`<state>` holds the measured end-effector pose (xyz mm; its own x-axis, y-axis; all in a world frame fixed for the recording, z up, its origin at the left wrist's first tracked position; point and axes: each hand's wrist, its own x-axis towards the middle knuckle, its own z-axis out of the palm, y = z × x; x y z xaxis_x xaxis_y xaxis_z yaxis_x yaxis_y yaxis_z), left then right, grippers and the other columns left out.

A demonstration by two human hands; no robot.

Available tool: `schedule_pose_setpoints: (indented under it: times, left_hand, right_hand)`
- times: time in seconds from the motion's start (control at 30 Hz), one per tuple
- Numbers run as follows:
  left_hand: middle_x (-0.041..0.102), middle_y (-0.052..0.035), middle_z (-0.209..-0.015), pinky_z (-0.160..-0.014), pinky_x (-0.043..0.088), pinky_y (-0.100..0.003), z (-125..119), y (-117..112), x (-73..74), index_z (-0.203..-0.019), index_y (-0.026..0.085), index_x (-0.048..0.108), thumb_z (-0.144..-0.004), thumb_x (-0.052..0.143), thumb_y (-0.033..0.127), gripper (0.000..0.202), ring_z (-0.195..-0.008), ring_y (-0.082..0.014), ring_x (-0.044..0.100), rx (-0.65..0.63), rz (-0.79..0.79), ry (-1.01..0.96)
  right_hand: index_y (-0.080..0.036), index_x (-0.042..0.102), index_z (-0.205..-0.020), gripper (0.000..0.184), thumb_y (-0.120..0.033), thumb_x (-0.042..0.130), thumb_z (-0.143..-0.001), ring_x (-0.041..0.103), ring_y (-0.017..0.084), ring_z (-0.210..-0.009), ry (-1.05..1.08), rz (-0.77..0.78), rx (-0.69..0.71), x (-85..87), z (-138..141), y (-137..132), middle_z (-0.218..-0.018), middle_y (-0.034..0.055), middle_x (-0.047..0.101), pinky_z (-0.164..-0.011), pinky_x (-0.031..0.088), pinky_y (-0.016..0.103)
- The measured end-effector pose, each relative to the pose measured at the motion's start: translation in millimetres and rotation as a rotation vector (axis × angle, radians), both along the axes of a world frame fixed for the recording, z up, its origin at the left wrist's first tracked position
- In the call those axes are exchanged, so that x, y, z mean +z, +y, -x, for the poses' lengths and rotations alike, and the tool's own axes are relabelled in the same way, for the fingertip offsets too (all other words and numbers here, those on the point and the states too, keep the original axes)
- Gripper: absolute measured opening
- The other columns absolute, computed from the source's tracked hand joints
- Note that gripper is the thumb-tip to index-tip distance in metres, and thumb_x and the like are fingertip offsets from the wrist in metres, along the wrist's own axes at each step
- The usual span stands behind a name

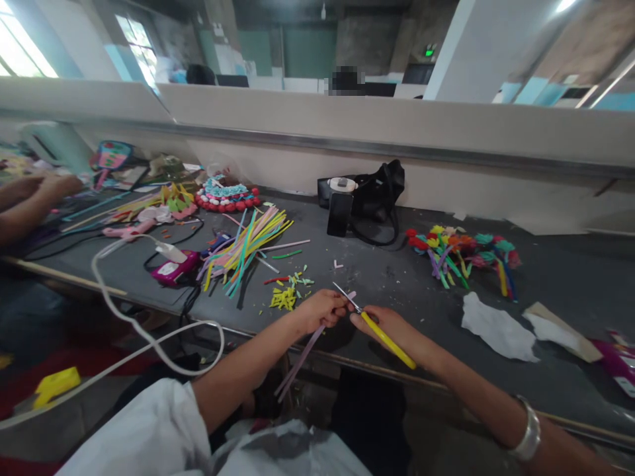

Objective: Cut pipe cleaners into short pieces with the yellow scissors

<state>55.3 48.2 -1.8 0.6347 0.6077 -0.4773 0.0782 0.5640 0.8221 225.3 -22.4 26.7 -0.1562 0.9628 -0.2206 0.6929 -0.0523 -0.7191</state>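
Note:
My left hand is closed around a few pale purple pipe cleaners, whose long ends hang below the table edge. Their short tips stick out past my fingers, beside the blades of the yellow-handled scissors. My right hand grips those scissors, blades pointing up and left. Whether the blades touch the strips I cannot tell. Just left of my hands lies a small heap of cut yellow pieces, with pale green bits behind it. Farther left is a loose bundle of colourful pipe cleaners.
A black bag and a phone stand at the back. Colourful pipe-cleaner flowers and crumpled white paper lie right. A magenta power strip and white cable are left. Another person's hands show far left.

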Motion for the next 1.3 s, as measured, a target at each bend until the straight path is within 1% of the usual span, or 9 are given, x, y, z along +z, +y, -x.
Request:
schedule_pose_setpoints:
  times: [0.23, 0.57, 0.67, 0.73, 0.83, 0.9, 1.03, 1.2, 1.3]
  left_hand:
    - [0.036, 0.0096, -0.049, -0.041, 0.006, -0.019, 1, 5, -9.4, -0.073, 0.012, 0.058, -0.068, 0.07, 0.039, 0.03, -0.035, 0.0001, 0.017, -0.02, 0.028, 0.011]
    - [0.035, 0.0096, -0.047, -0.041, 0.004, -0.02, 3, 6, -4.3, -0.072, 0.012, 0.057, -0.074, 0.064, 0.04, 0.029, -0.034, -0.0003, 0.016, 0.015, -0.025, 0.026]
    - [0.036, 0.009, -0.048, -0.04, 0.005, -0.021, 7, -4, 2.7, -0.073, 0.013, 0.057, -0.074, 0.064, 0.041, 0.028, -0.034, -0.0008, 0.018, 0.0, -0.021, 0.008]
    - [0.037, 0.0085, -0.049, -0.039, 0.006, -0.021, 10, -17, 8.5, -0.075, 0.013, 0.058, -0.073, 0.066, 0.042, 0.03, -0.035, -0.0009, 0.019, -0.037, -0.001, -0.014]
    - [0.037, 0.0083, -0.051, -0.039, 0.007, -0.021, 15, -36, 15.8, -0.078, 0.012, 0.061, -0.072, 0.068, 0.046, 0.035, -0.036, -0.0006, 0.018, -0.149, 0.065, -0.067]
    - [0.036, 0.0086, -0.049, -0.039, 0.006, -0.021, 18, -45, 18.0, -0.078, 0.011, 0.062, -0.072, 0.068, 0.047, 0.037, -0.036, -0.0007, 0.017, -0.211, 0.122, -0.095]
    - [0.034, 0.0083, -0.049, -0.039, 0.008, -0.021, 22, -51, 16.1, -0.079, 0.01, 0.062, -0.076, 0.066, 0.043, 0.034, -0.037, -0.0013, 0.018, -0.262, 0.195, -0.14]
    - [0.035, 0.0074, -0.051, -0.041, 0.009, -0.02, 24, -54, 13.1, -0.079, 0.008, 0.061, -0.075, 0.066, 0.035, 0.027, -0.039, -0.0008, 0.018, -0.301, 0.292, -0.21]
    - [0.037, 0.0074, -0.051, -0.04, 0.011, -0.019, 25, -60, 14.2, -0.078, 0.01, 0.06, -0.072, 0.069, 0.034, 0.027, -0.038, -0.0009, 0.02, -0.28, 0.308, -0.218]
  right_hand:
    - [-0.018, 0.062, -0.071, 0.046, -0.064, 0.058, -0.073, 0.044, 0.009, -0.042, 0.05, 0.128, -0.043, 13.8, 5, 2, -0.048, -0.0036, 0.05, -0.04, 0.03, 0.02]
    - [-0.018, 0.057, -0.067, 0.042, -0.059, 0.058, -0.075, 0.044, 0.009, -0.037, 0.096, 0.132, -0.074, 6.8, 2, 0, -0.047, -0.0039, 0.048, -0.036, 0.03, 0.02]
    - [-0.017, 0.06, -0.077, 0.034, -0.052, 0.059, -0.077, 0.046, 0.01, -0.041, 0.11, 0.051, -0.091, 4.6, -2, -1, -0.053, -0.0028, 0.053, -0.04, 0.034, 0.021]
    - [-0.017, 0.06, -0.091, 0.032, -0.045, 0.063, -0.075, 0.051, 0.011, -0.048, 0.123, -0.027, -0.105, 4.1, -4, -4, -0.062, -0.0015, 0.058, -0.046, 0.039, 0.022]
    - [-0.018, 0.052, -0.114, 0.045, -0.035, 0.065, -0.074, 0.06, 0.014, -0.067, 0.159, -0.116, -0.105, 5.0, -4, -11, -0.078, 0.0006, 0.064, -0.063, 0.047, 0.024]
    - [-0.02, 0.048, -0.121, 0.05, -0.032, 0.064, -0.075, 0.063, 0.015, -0.076, 0.233, -0.132, -0.083, 4.8, -1, -18, -0.089, 0.0019, 0.066, -0.072, 0.048, 0.025]
    - [-0.021, 0.048, -0.121, 0.046, -0.027, 0.063, -0.078, 0.064, 0.013, -0.07, 0.441, -0.08, 0.003, 0.9, 6, -28, -0.093, 0.0021, 0.065, -0.071, 0.05, 0.026]
    - [-0.021, 0.053, -0.115, 0.038, -0.02, 0.06, -0.078, 0.062, 0.012, -0.066, 0.322, -0.134, 0.0, -0.8, 12, -35, -0.089, 0.0006, 0.065, -0.069, 0.049, 0.025]
    - [-0.02, 0.053, -0.114, 0.035, -0.019, 0.057, -0.079, 0.06, 0.012, -0.064, 0.297, -0.127, 0.042, -1.8, 12, -36, -0.081, -0.0014, 0.064, -0.066, 0.048, 0.024]
